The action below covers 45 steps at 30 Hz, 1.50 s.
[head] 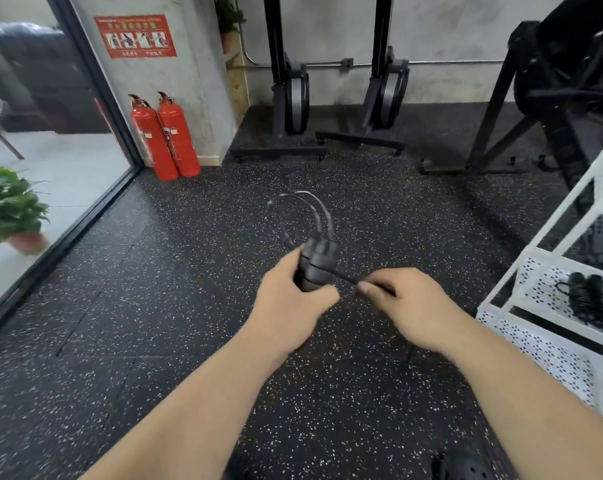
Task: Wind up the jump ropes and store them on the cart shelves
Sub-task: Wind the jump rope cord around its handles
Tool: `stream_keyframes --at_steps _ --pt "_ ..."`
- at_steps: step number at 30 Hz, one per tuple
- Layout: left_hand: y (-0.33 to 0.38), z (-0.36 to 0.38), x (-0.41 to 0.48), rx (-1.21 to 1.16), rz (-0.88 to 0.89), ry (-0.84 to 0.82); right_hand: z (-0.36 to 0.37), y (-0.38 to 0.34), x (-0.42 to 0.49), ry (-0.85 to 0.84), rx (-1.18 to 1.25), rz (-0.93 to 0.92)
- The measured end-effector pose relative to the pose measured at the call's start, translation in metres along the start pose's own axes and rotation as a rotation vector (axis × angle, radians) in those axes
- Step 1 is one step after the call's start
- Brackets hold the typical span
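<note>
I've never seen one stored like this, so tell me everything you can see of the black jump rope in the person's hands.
The black jump rope is held above the speckled dark floor. Its two thick handles lie side by side, gripped by the left hand, with thin cord wrapped round them in several turns. Blurred loops arch up beyond. The right hand pinches a taut stretch leading off the bundle.

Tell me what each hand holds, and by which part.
The left hand grips the jump rope by its bundled handles; the right hand pinches its cord beside them.
</note>
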<state>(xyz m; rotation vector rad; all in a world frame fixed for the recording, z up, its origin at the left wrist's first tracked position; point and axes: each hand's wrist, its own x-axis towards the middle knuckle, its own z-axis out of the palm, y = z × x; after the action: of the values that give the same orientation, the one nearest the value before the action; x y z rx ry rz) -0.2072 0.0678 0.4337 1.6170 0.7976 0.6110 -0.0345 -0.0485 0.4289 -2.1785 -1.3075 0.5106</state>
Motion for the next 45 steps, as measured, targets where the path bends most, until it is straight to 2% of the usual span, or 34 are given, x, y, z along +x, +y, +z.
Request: stream_keyframes --at_steps 3,6,9,17,21,24,27,30,33,36,40,43,45 --pt "-0.001 -0.020 0.014 -0.066 -0.034 0.173 -0.020 0.012 -0.002 0.029 0.015 0.016" --pt "-0.002 -0.025 0.016 -0.077 -0.022 0.213 -0.026 0.013 -0.004 0.133 0.024 0.020" --pt "-0.002 -0.018 0.011 -0.119 -0.043 0.123 -0.021 0.006 -0.006 0.245 0.074 0.027" --pt "-0.005 0.020 -0.007 -0.421 -0.170 -0.086 0.013 -0.008 -0.002 0.328 0.173 0.007" --pt "-0.008 0.024 -0.009 -0.404 -0.146 -0.238 0.021 -0.009 -0.001 0.191 0.113 0.027" --pt "-0.012 0.023 -0.007 -0.356 -0.200 -0.275 0.018 -0.005 0.001 0.121 0.116 0.005" --pt "-0.013 0.019 -0.001 -0.355 -0.204 -0.213 0.010 0.000 0.001 0.008 0.104 -0.013" --pt "-0.012 0.006 0.012 -0.351 -0.196 -0.057 -0.007 0.005 -0.002 -0.044 0.036 0.010" --pt "-0.012 -0.012 0.026 -0.360 -0.203 0.111 -0.026 0.013 -0.005 0.003 0.005 0.041" --pt "-0.011 -0.020 0.030 -0.349 -0.182 0.162 -0.025 0.012 -0.004 0.108 0.017 0.045" --pt "-0.011 -0.006 0.016 -0.341 -0.197 0.005 -0.006 0.000 -0.004 0.192 0.044 0.036" --pt "-0.010 0.018 -0.003 -0.361 -0.232 -0.181 0.011 -0.006 -0.002 0.131 -0.005 0.031" --pt "-0.011 0.028 -0.011 -0.363 -0.249 -0.249 0.016 -0.007 -0.002 0.095 -0.018 0.039"
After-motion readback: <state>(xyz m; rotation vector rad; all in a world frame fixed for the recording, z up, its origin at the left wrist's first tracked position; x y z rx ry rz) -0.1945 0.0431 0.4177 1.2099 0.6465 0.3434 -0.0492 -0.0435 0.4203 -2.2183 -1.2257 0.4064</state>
